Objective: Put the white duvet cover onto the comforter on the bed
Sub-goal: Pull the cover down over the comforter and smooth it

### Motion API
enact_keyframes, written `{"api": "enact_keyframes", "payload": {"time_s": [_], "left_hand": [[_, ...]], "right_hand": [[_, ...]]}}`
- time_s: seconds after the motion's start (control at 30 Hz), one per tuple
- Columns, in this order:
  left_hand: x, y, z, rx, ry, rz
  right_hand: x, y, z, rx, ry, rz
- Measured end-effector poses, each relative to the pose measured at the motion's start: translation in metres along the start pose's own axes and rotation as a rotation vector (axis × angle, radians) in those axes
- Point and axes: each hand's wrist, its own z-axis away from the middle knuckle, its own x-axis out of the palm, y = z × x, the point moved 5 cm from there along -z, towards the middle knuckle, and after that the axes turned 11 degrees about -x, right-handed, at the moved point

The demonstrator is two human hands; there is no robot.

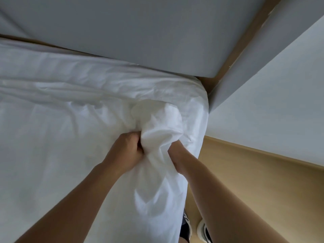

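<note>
The wide white-dressed bed (26,181) fills the left of the head view, set against a grey padded headboard panel (122,32), with a pale wooden floor (245,190) to its right. The white fabric duvet cover (163,123) lies spread across the bed and is bunched into a plump lump at the far right corner, just beside the grey panel. The comforter is probably the filling inside that lump, but it cannot be told apart from the cover. The left hand (126,151) grips a fistful of the bunched cloth, its fingers (135,137) curled in and pressed together. The right hand (177,155) clutches the same bunch from the other side, its fingers buried in the folds and mostly hidden. A white and dark shoe (203,228) stands on the floor below. The likely step is seating the comforter's corner into the cover's corner. The risk is that the filling slips back out of the corner if either grip catches only the outer layer. A hard tug could also drag the bedding off the bed's edge toward the floor.
</note>
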Motion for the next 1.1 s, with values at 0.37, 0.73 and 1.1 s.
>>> {"api": "enact_keyframes", "payload": {"time_s": [0.37, 0.73, 1.1], "left_hand": [[-0.034, -0.069, 0.022, -0.353, -0.171, 0.717], [-0.093, -0.134, 0.043, -0.473, 0.290, -0.061], [-0.022, 0.055, -0.029, 0.235, -0.021, -0.110]], "right_hand": [[-0.019, -0.004, -0.006, -0.027, 0.096, 0.067], [-0.032, 0.003, -0.020, 0.029, 0.186, 0.066], [-0.036, -0.013, -0.006, -0.189, 0.242, 0.118]]}}
